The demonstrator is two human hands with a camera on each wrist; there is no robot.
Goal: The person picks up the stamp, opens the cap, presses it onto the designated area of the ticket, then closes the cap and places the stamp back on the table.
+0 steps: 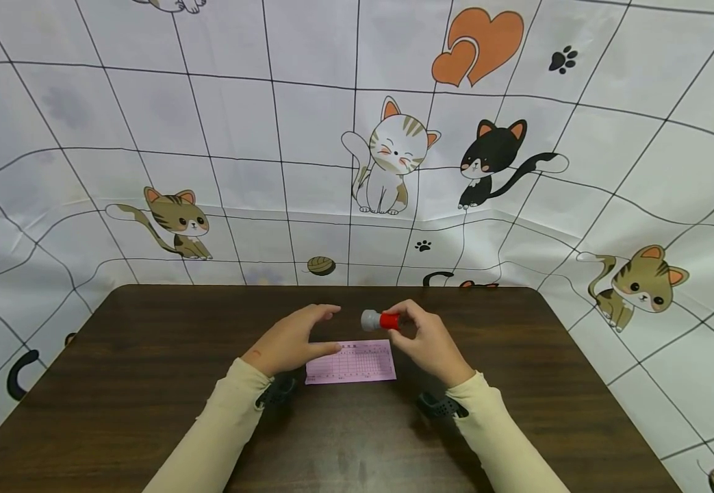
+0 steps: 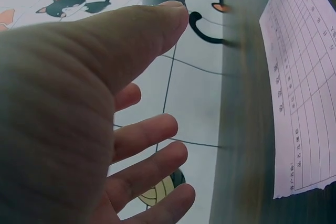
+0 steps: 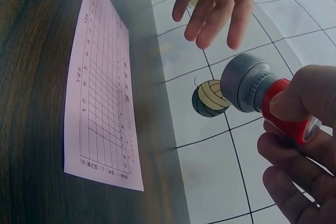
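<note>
My right hand pinches a small red-and-grey cylinder between thumb and fingers, above the table. Its wide grey head points left, toward my other hand; the red body is partly hidden by the fingers, and its exact kind is unclear. My left hand holds nothing, its fingers spread and apart from the cylinder. Flat on the table, between and below the hands, lies a pink slip printed with a ruled grid. In the left wrist view the thumb overlaps the grey head's lower edge.
The dark wooden table extends around both forearms. Behind it and at its sides hangs a white sheet with black grid lines and printed cats. Each wrist wears a dark strap.
</note>
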